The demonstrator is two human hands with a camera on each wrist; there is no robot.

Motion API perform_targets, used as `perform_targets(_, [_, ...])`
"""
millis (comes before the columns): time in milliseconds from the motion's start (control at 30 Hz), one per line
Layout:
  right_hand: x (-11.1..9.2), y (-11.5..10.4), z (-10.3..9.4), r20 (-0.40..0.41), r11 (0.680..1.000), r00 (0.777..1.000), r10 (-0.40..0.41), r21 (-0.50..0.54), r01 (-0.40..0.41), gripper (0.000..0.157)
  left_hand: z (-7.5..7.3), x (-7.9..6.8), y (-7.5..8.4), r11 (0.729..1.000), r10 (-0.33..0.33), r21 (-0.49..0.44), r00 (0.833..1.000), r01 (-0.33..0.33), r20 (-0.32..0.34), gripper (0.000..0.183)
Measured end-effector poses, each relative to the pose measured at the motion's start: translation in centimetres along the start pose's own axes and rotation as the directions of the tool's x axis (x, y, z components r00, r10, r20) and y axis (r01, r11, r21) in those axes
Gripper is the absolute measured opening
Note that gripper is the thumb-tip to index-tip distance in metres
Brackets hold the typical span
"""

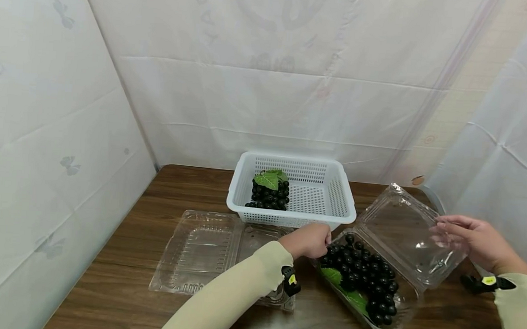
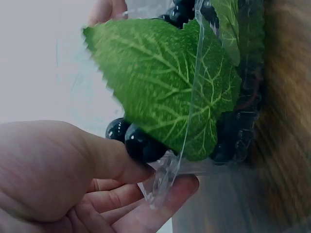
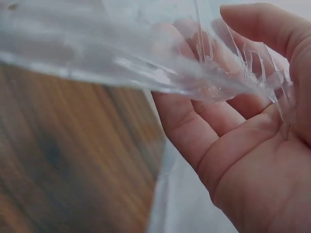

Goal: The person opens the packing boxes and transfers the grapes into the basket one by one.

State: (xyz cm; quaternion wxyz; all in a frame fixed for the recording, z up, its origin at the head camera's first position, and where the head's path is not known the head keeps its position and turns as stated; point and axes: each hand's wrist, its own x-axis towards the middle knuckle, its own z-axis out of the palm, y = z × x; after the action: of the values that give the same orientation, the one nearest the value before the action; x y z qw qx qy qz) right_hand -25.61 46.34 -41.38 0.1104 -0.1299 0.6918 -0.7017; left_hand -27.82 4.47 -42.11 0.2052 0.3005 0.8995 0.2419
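Note:
A clear plastic clamshell container [image 1: 391,328] stands at a slant at the front right, holding a bunch of black grapes [image 1: 370,274] with green leaves [image 2: 160,77]. My left hand [image 1: 308,239] pinches the container's near-left corner between thumb and fingers, close beside a leaf and some grapes in the left wrist view. The container's hinged lid [image 1: 404,238] is tilted up to the right. At its outer edge, my right hand [image 1: 482,243] holds the lid, with the fingers [image 3: 180,116] curled behind the plastic and the thumb on the other side.
Behind the hands, a white perforated basket [image 1: 287,218] holds another bunch of black grapes [image 1: 270,197] with leaves. A second clear clamshell [image 1: 206,251] lies spread open on the wooden table [image 1: 126,257], partly under the left forearm. White sheeting [image 1: 258,99] hangs behind and at both sides.

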Motion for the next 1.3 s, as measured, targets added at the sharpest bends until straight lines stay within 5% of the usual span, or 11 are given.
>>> perform_targets(267, [-1.2,2.9,0.4,0.102,0.978,0.994,0.025,0.203,-0.046,0.048,-0.8,-0.5,-0.4,0.996,-0.022,0.086,0.999,0.024,-0.023,0.043])
perform_targets(600, [-2.3,4.9,2.4,0.016,0.94,0.989,0.146,0.309,-0.144,0.043,-0.8,-0.3,-1.5,1.0,-0.012,0.011,1.0,0.012,-0.024,0.048])
perform_targets(900, [-3.4,6.4,3.8,-0.132,0.939,0.948,0.289,0.232,-0.254,0.033,-0.8,-0.9,-2.6,0.987,-0.086,-0.143,0.995,0.077,-0.059,0.017])
perform_targets(1133, [-4.2,7.2,4.8,-0.243,0.94,0.909,0.338,0.143,-0.311,0.015,-0.8,-2.0,-3.1,0.961,-0.15,-0.245,0.986,0.126,-0.079,0.037])
perform_targets(1233, [-4.5,7.4,5.4,-0.321,0.943,0.893,0.316,0.006,-0.332,0.02,-0.6,-2.6,-3.5,0.95,-0.167,-0.281,0.982,0.136,-0.089,0.037])
perform_targets(1300, [-4.6,7.3,5.9,-0.401,0.915,0.869,0.292,-0.148,-0.375,0.031,-0.4,-3.1,-3.7,0.939,-0.175,-0.315,0.98,0.137,-0.096,0.038])
